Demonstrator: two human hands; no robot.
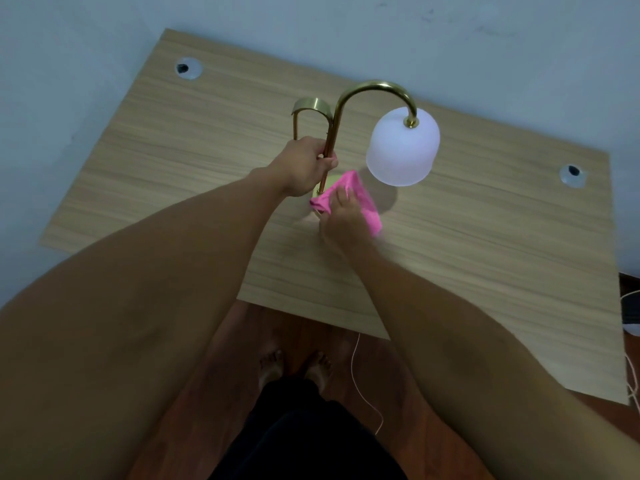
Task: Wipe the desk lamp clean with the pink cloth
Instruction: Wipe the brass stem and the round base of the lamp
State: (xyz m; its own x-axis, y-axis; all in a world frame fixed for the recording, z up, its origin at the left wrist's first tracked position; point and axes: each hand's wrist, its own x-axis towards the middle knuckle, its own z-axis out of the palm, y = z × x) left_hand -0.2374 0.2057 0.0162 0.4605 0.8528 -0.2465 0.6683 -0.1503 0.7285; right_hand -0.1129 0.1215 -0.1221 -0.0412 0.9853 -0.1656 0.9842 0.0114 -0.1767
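Observation:
A brass desk lamp (367,90) with a curved neck and a white frosted shade (401,147) stands in the middle of the wooden desk (485,237). My left hand (304,164) grips the lamp's upright stem. My right hand (343,220) presses the pink cloth (360,195) onto the lamp's base, which is mostly hidden under the cloth and hand. A wide brass band (310,107) arches behind the stem.
Two round cable holes sit in the desk, one at the far left (188,68) and one at the right (573,174). A thin white cord (356,375) trails over the wooden floor by my bare feet. A wall runs close behind the desk.

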